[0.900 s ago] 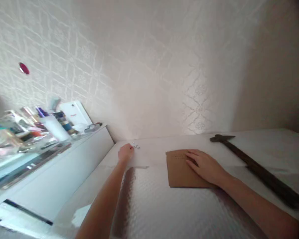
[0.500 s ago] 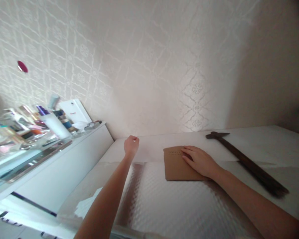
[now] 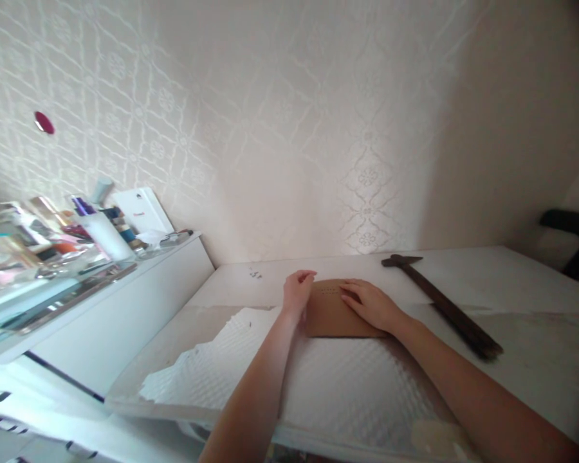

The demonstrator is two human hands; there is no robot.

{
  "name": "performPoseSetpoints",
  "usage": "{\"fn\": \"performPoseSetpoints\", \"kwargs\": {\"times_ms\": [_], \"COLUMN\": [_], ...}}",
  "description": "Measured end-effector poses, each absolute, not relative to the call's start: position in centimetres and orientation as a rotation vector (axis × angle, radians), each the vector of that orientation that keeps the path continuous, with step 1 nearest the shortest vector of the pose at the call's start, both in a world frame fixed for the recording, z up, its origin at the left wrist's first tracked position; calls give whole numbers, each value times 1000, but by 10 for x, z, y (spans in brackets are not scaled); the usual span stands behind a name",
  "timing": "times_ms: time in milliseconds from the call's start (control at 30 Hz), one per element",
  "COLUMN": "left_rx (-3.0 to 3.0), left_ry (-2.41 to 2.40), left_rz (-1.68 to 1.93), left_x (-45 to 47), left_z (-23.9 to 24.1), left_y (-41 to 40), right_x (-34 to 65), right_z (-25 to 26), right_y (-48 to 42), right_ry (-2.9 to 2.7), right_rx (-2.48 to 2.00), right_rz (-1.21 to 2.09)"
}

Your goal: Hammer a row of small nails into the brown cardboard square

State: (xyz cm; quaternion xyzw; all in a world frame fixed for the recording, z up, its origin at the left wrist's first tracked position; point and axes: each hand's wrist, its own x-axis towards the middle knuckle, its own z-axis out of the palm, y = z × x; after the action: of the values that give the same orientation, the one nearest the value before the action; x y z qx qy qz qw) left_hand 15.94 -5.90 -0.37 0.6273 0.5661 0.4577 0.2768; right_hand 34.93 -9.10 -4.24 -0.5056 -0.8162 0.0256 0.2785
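A brown piece of cardboard (image 3: 330, 315) with rows of small holes near its far edge lies on white quilted sheeting (image 3: 212, 363). My right hand (image 3: 374, 305) rests on the cardboard's right side, fingers stretched out and thumb apart. Just over the left edge is my left hand (image 3: 299, 290), its fingers pinched together; whatever is between them is too small to make out. Several tiny grey metal pieces (image 3: 255, 274) lie on the white surface to the left. A dark hammer (image 3: 446, 308) with a worn wooden handle lies right of my right hand.
A patterned wall (image 3: 280, 161) stands behind the white table (image 3: 525, 276). On the left, a white cabinet (image 3: 145, 308) carries bottles, a white box (image 3: 142, 211) and clutter. A dark object (image 3: 572, 225) shows at the right edge.
My left hand has moved right, from the table's far left part to the cardboard's left edge, uncovering the tiny metal pieces. My right hand stays on the cardboard. The view has shifted slightly.
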Motion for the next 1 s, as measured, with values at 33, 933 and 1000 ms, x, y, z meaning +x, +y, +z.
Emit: {"fn": "performPoseSetpoints", "kwargs": {"times_ms": [33,933,1000], "left_rx": [1700,1984,1982], "left_ry": [1513,1600,1611], "left_rz": [1166,721,718], "left_x": [158,143,143], "left_z": [-6,-1,-1], "left_y": [-59,-64,-64], "right_x": [350,355,354], "right_z": [-42,-40,-40], "right_y": [-91,-92,-92], "right_ry": [-2185,-2199,-2209], "right_rx": [-1352,-1374,-1376], "right_rz": [71,89,86]}}
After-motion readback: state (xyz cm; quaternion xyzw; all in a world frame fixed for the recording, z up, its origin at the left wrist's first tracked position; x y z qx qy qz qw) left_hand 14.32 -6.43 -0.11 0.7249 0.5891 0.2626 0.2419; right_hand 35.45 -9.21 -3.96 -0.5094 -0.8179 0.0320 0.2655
